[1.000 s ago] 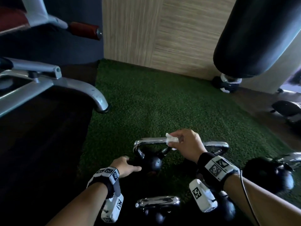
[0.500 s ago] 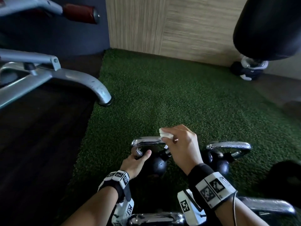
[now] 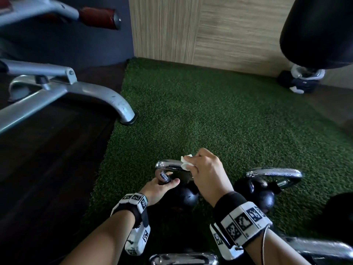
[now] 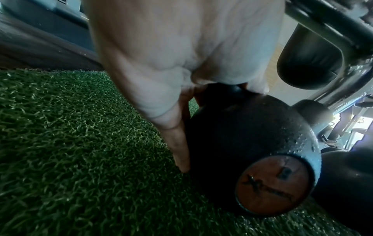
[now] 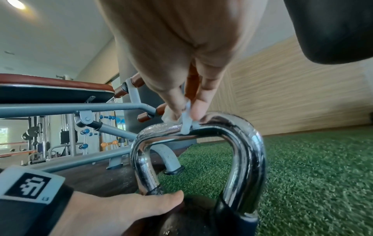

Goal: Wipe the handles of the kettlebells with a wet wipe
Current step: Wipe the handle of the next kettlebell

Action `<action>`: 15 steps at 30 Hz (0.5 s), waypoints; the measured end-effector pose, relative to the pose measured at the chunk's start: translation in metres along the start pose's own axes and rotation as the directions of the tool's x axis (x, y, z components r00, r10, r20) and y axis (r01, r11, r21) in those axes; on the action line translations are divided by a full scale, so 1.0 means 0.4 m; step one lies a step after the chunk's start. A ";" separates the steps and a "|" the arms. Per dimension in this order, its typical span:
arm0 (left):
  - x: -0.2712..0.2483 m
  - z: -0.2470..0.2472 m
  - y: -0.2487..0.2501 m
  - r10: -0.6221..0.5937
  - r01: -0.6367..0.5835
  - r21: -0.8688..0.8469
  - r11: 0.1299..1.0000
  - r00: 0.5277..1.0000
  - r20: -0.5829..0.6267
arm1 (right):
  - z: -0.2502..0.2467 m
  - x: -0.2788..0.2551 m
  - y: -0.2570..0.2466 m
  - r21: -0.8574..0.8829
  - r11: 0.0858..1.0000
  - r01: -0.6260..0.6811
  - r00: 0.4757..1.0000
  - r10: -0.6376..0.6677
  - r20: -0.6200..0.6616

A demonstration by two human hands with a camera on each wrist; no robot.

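1. Far left, off the turf, a grey bench frame (image 3: pixel 107 96) plants its foot right at the left edge of the green turf mat (image 3: pixel 219 115).
2. The left hand (image 3: pixel 158 188) is curled round the base of the near post of the first kettlebell's handle, thumb lying across the top of the black ball; the left wrist view shows a finger running down the side of the ball to the turf. I judge it is steadying the weight.
3. That kettlebell (image 3: pixel 186 197) stands upright near the front left of the turf, its chrome handle (image 3: pixel 168 163) on top.
4. The right hand (image 3: pixel 207 172) pinches a small white wet wipe (image 3: pixel 186 161) between fingertips and thumb and presses it on the top bar of that handle, about midway along.
5. To the right, just beside, a second kettlebell (image 3: pixel 264 197) stands with its chrome handle (image 3: pixel 275 174) untouched by either hand.
6. More chrome handles show at the bottom edge of the head view.
7. My reading: the first handle is mid-wipe; whether any handle is finished I cannot tell, and the others seem left to do.
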State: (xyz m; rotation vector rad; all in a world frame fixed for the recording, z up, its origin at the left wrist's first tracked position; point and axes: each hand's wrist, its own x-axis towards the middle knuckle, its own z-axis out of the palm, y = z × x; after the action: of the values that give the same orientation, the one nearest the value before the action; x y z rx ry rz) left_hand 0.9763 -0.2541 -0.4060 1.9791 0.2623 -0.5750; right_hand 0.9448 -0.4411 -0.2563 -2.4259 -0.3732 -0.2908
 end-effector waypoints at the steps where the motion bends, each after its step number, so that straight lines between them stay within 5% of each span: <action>1: -0.010 -0.003 0.007 0.007 -0.007 0.008 1.000 1.000 0.010 | -0.006 0.000 0.005 -0.022 1.000 -0.021 1.000 0.021 -0.006; 9: -0.029 -0.007 0.014 0.033 -0.033 0.017 0.999 0.999 0.022 | -0.014 0.008 -0.009 -0.075 0.994 -0.075 0.996 0.078 0.042; 15: -0.044 -0.011 0.024 0.029 -0.032 0.061 0.998 0.999 0.040 | -0.080 -0.004 0.020 -0.145 0.956 -0.257 0.965 0.261 0.012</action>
State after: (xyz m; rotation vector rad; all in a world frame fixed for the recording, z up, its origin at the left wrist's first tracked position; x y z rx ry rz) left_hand 0.9663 -0.2536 -0.3879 2.0252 0.1919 -0.6080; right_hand 0.9424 -0.4679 -0.2369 -2.5864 -0.0454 -0.1681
